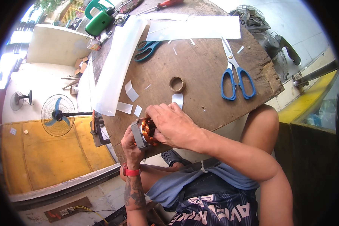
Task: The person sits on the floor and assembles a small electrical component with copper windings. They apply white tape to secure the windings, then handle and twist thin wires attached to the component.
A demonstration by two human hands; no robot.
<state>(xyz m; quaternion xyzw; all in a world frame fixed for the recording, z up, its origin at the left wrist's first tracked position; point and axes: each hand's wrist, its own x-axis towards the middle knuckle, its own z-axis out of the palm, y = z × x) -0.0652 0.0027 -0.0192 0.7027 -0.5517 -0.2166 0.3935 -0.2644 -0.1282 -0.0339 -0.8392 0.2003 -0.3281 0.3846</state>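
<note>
Worn wooden table (214, 105) outdoors, blue scissors (237, 81) and white sheet strips (116, 64) on it. Left hand (131, 145) grips a motor stator (145, 132) at the table's near edge; right hand (173, 126) clamps over its copper windings. Risk: pressing fingers could nick wire; stator may slip off.

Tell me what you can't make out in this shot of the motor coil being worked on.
- Head view: most of the motor stator is covered by the right hand, so its far side and what the fingertips do are hidden.
- The left hand sits behind the stator; its grip is only partly seen.
- The green tool at the table's far edge is too small and bent by the lens to identify.
- The wall socket is too small to read.
</note>
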